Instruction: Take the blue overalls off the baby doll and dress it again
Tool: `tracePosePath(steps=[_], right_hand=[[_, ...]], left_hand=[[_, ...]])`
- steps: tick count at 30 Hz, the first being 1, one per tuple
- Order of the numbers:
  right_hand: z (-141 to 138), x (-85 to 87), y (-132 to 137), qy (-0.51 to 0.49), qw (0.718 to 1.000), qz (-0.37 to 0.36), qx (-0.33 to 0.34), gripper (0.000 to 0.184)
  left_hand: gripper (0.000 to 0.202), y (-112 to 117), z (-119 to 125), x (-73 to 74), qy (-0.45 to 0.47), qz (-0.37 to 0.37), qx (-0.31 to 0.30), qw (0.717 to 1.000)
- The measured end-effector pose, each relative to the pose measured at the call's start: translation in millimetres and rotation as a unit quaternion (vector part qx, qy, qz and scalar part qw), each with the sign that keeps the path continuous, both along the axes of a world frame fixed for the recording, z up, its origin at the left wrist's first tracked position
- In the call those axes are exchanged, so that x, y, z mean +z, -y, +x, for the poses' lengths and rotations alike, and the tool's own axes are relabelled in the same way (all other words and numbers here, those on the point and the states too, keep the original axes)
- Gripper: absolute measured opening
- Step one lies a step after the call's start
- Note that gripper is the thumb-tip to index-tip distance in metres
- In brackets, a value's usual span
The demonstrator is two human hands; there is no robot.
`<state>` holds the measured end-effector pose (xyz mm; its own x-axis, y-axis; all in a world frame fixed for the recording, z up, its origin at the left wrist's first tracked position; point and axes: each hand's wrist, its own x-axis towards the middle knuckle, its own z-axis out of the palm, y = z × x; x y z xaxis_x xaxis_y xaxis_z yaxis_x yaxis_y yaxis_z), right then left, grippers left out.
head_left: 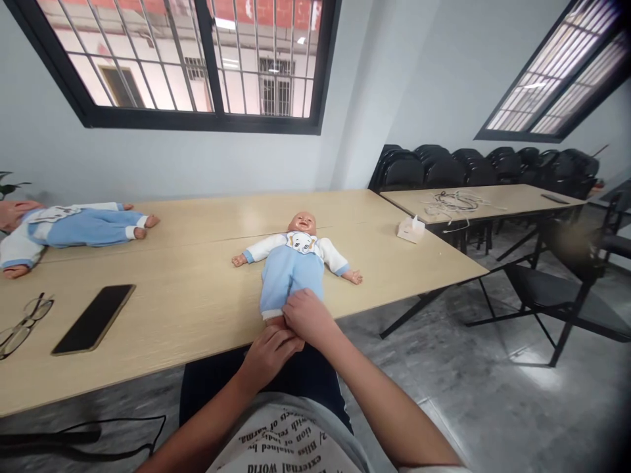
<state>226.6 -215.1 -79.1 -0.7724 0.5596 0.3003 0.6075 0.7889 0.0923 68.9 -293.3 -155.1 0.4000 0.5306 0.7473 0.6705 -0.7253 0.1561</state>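
A baby doll (pixel 294 259) in a blue and white romper lies on its back on the wooden table (pixel 197 295), head away from me, arms spread. Its legs reach the table's near edge. My right hand (pixel 308 317) is closed over the lower end of the romper's leg. My left hand (pixel 269 355) sits just below it, fingers curled around the doll's foot at the table edge. The doll's feet are mostly hidden by my hands.
A second doll (pixel 73 226) in the same outfit lies at the far left. A black phone (pixel 93 318) and glasses (pixel 22 325) rest near the left front edge. A tissue box (pixel 411 228) stands on the right. Black chairs (pixel 468 167) line the back wall.
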Motion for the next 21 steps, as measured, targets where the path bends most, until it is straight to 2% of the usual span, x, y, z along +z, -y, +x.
tracePosePath(steps=[3, 5, 8, 11, 13, 15, 17, 19, 21], right_hand=[[11, 2.7, 4, 0.007, 0.998, -0.022, 0.056, 0.022], [15, 5.4, 7, 0.013, 0.997, -0.027, 0.066, 0.022], [17, 8.6, 9, -0.008, 0.997, -0.052, 0.061, 0.022], [27, 6.5, -2, -0.116, 0.989, -0.094, 0.015, 0.019], [40, -0.9, -20, -0.25, 0.959, -0.112, -0.069, 0.02], [54, -12.5, -46, -0.386, 0.895, -0.148, -0.167, 0.024], [67, -25.6, -74, -0.457, 0.834, -0.214, -0.225, 0.027], [76, -36.3, -99, -0.465, 0.816, -0.25, -0.235, 0.03], [81, -42.8, -120, -0.456, 0.819, -0.263, -0.228, 0.027]], left_hand=[[0.025, 1, -4, -2.0, -0.009, -0.01, 0.003, 1.0], [0.025, 1, -4, -1.0, -0.008, -0.015, 0.0, 1.0], [0.023, 1, -4, 2.7, -0.005, -0.024, -0.005, 1.0], [0.023, -1, -8, 5.9, -0.011, -0.034, -0.006, 0.999], [0.024, -2, -10, 6.9, -0.013, -0.042, -0.01, 0.999], [0.024, -4, -10, 7.4, -0.005, -0.054, -0.011, 0.998], [0.023, -6, -6, 8.3, 0.008, -0.065, -0.009, 0.998], [0.02, -8, 1, 9.9, 0.021, -0.072, -0.008, 0.997], [0.017, -9, 10, 11.8, 0.035, -0.075, -0.009, 0.997]])
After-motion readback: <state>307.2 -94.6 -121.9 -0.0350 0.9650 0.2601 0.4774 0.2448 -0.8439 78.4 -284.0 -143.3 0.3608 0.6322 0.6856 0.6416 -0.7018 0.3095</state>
